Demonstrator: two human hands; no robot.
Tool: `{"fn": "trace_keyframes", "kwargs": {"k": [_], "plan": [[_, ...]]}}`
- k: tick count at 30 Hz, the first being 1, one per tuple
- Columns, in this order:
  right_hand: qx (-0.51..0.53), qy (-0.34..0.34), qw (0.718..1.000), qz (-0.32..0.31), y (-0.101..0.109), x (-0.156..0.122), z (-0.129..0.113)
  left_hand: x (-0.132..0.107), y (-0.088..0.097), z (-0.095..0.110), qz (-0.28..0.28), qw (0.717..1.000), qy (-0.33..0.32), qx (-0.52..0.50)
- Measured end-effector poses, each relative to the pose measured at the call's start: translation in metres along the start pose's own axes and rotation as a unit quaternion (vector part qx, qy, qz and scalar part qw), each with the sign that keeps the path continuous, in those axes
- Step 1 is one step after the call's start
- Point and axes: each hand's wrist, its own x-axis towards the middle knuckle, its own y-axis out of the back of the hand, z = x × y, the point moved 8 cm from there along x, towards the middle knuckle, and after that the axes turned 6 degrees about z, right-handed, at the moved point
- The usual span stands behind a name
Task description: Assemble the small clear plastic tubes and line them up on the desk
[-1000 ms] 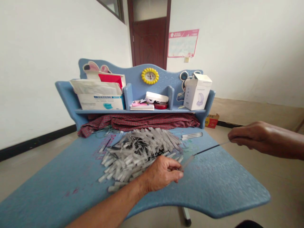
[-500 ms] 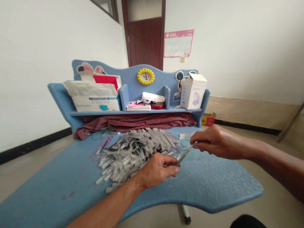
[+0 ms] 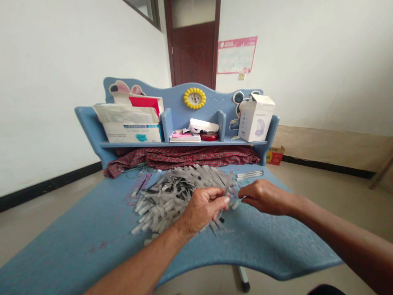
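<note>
My left hand point(image 3: 207, 207) pinches a thin translucent plastic sleeve point(image 3: 228, 183) between thumb and fingers, its free end pointing up. Just to the right, my right hand point(image 3: 262, 196) is closed with its fingertips pressed together, facing the sleeve; whatever they may hold is too small to make out. Beneath and behind my left hand spreads a large pile of translucent plastic sleeves point(image 3: 166, 209), with dark thin pieces point(image 3: 178, 186) mixed in. A few thin pieces with a black end point(image 3: 221, 220) show just under my left fingers.
Several slim white-and-dark sticks point(image 3: 250, 174) lie at the back right of the blue table point(image 3: 101, 246). Behind the pile is a red checked cloth point(image 3: 184, 157) under a blue shelf point(image 3: 184, 144). A mask box point(image 3: 132, 132) and a white carton point(image 3: 256, 119) stand on the shelf.
My right hand has moved down and left, closer to my left hand. The sleeve in my left hand now stands more upright. Thin black-ended pieces now show below my left hand.
</note>
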Motion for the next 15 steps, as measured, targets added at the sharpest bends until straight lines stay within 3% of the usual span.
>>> {"fn": "trace_keyframes", "kwargs": {"k": [6, 15], "plan": [[-0.029, 0.025, 0.999, -0.028, -0.029, 0.005, -0.006, 0.001, 0.002, -0.004, 0.019, 1.0, 0.012, -0.017], [0.008, 0.029, 0.999, -0.031, -0.037, 0.004, -0.025, 0.004, 0.01, -0.004, 0.05, 0.998, 0.001, -0.025]]}}
